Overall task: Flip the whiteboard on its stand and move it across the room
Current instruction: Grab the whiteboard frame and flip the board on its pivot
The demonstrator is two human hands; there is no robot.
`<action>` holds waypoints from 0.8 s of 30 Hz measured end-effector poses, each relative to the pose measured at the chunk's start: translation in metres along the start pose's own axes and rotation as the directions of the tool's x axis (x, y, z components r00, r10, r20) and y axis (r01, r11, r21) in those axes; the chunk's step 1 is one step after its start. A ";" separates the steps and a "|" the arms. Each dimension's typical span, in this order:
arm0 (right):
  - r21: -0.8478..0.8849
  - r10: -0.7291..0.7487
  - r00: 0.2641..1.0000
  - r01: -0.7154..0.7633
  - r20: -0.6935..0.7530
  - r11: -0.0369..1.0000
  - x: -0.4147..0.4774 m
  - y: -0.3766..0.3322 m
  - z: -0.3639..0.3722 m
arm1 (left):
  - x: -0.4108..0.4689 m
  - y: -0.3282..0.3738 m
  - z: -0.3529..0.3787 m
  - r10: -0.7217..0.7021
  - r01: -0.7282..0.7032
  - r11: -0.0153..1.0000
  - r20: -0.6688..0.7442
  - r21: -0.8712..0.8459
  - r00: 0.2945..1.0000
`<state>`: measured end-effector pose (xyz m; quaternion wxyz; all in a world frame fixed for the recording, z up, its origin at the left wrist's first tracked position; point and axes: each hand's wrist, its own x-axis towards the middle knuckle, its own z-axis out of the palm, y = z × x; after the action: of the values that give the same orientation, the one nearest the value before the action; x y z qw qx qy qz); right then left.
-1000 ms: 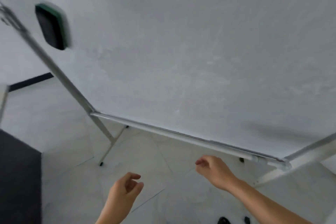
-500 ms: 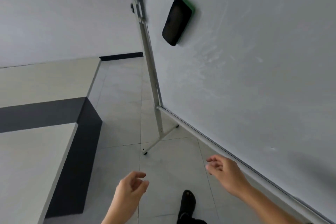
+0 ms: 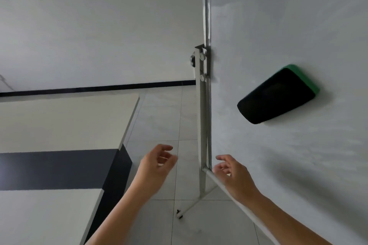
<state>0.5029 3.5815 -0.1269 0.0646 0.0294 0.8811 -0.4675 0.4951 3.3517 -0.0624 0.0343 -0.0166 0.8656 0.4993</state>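
Both forearms are reaching forward and upward from the lower edge of the head view. The left hand (image 3: 157, 162) is hovering in open air with its fingers loosely curled and spread, palm turned toward the right, closing on nothing. The right hand (image 3: 232, 173) is likewise hanging half open, fingers bent and parted, grasping nothing; it is lying in front of the lower left corner of the whiteboard (image 3: 288, 26), though whether the fingertips are touching the frame cannot be told. The whiteboard is filling the right side of the view, standing upright, its lower edge rail (image 3: 256, 223) running down and to the right beneath the right forearm. A black eraser with a green backing (image 3: 277, 97) is clinging to the board face, tilted, well above the right hand. The stand's upright post (image 3: 202, 125) is rising just beside the board's left edge, between the two hands, with a pivot bracket and knob (image 3: 200, 58) joining post and board higher up. A stand leg (image 3: 196, 204) is slanting down to a caster (image 3: 179, 215) on the tiled floor (image 3: 159, 117). To the left, pale tables with dark sides (image 3: 59, 125) are standing near the left forearm, well apart from the board. A white wall with a dark baseboard (image 3: 99, 26) is closing the background.
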 end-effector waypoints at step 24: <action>-0.397 0.205 0.758 -0.527 -0.619 0.751 0.258 -0.026 0.002 | 0.378 0.134 0.067 0.609 -0.601 0.718 0.735 -0.351 0.298</action>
<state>0.2447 3.5632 -0.1426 -0.0858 0.3197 0.9327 -0.1430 0.1123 3.4787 -0.0092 0.2365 0.5402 0.6858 0.4265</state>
